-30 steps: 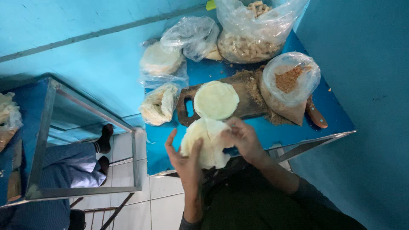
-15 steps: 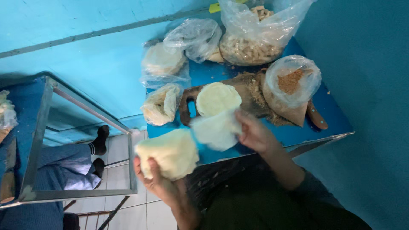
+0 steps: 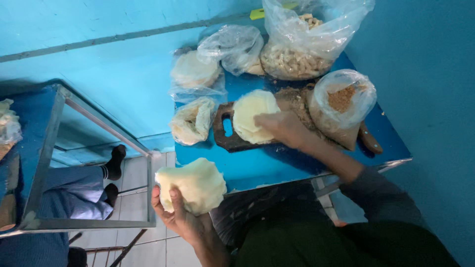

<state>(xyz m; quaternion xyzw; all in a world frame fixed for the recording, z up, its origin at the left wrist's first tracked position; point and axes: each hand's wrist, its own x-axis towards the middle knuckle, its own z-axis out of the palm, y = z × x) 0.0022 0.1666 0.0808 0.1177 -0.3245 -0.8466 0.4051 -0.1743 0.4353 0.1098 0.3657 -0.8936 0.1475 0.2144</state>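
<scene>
Wrapper stack (image 3: 192,184): your left hand (image 3: 180,217) cups it from below, off the table's front edge at 7 o'clock; judged soft, floppy, light.
Single wrapper (image 3: 251,114): lies on the dark board (image 3: 225,141); your right hand (image 3: 282,129) presses its 4 o'clock rim, fingers flat.
Hold: support underneath; thin edges likely tear.
Edges: table (image 3: 277,165) front lip close; bags crowd 12 o'clock.
Room: open at 6 o'clock.

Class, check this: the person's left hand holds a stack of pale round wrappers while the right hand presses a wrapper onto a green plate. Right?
Not quite. The right hand presses the wrapper onto a dark wooden board, not a green plate; the left hand does hold the stack, as the head view shows.
</scene>
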